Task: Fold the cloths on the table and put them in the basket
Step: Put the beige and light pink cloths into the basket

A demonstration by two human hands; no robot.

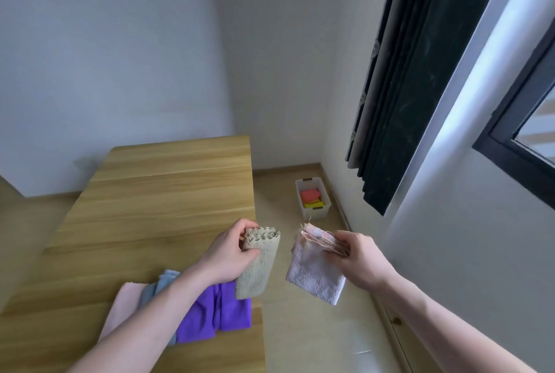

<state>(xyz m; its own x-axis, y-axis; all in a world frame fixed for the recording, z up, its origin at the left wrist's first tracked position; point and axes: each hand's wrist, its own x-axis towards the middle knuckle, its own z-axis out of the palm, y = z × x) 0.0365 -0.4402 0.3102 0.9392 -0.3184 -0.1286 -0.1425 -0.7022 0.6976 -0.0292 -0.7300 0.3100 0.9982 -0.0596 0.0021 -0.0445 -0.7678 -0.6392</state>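
Nearest, along the near right part of the wooden table [168, 192]: 3 loose cloths in a row, touching and overlapping. Pale pink cloth [123, 309] furthest left, grey-blue cloth [156, 288] beside it and partly hidden under the left forearm, purple cloth [216, 312] to the right, reaching close to the table's right edge.

Just above the purple cloth, at the table's right edge: left hand [228, 255], fingers curled closed round a folded beige cloth [258, 264]. Thumb on the near face, fingers wrapped over the far end, where the stacked folded layers show. Cloth held off the table, its lower end hanging in front of the purple cloth.

Right of that, out past the table edge and over the floor: right hand [357, 258], fingers and thumb pinched shut on the upper edge of a folded pale lilac-pink cloth [315, 273]. Frayed threads at its top corner, the rest hanging down and left of the hand. Clear gap between the 2 held cloths.

Further off, on the floor near the right wall: white plastic basket [300, 195], well apart from both hands, with a red-orange folded cloth [310, 195] and a yellow folded cloth [313, 204] inside, the red-orange on the far side.

Beyond and above, on the right wall: dark curtain [405, 78] beside a black-framed window [522, 144].
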